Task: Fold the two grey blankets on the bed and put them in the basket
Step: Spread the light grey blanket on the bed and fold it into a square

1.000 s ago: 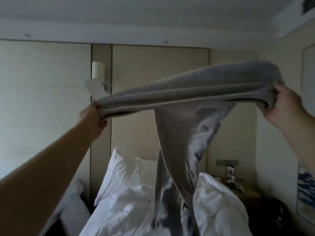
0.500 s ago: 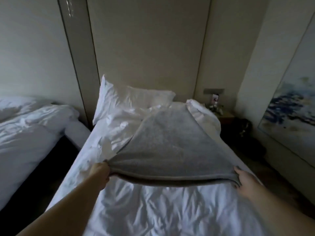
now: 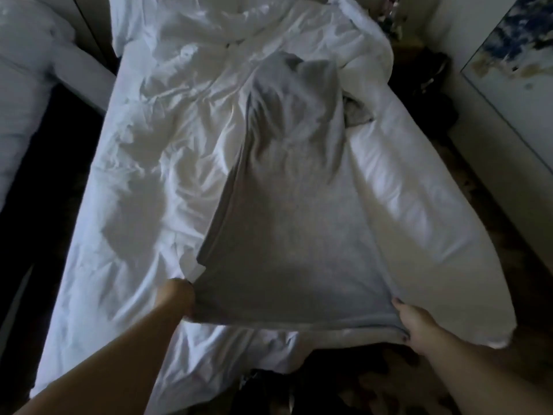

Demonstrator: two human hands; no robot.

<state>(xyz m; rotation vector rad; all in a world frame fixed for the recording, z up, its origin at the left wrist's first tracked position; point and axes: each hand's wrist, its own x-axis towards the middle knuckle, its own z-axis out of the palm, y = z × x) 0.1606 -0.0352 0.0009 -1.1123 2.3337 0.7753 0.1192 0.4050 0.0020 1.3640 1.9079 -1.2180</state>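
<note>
A grey blanket (image 3: pixel 293 211) lies lengthwise on the white bed (image 3: pixel 134 205), doubled over with stacked edges along its left side. My left hand (image 3: pixel 176 298) grips its near left corner. My right hand (image 3: pixel 416 322) grips its near right corner, close to the foot of the bed. A second piece of grey cloth (image 3: pixel 356 110) shows partly from under the white duvet at the far right; I cannot tell whether it is the other blanket. No basket is in view.
A crumpled white duvet (image 3: pixel 419 190) covers the bed's right side, with pillows (image 3: pixel 179 13) at the head. A second white bed (image 3: pixel 27 85) stands at left across a dark gap. A painting (image 3: pixel 514 46) leans on the right wall.
The blanket went from held high in the air to lying spread on the bed. My hands came down and towards me, still holding its corners; my view tilted down.
</note>
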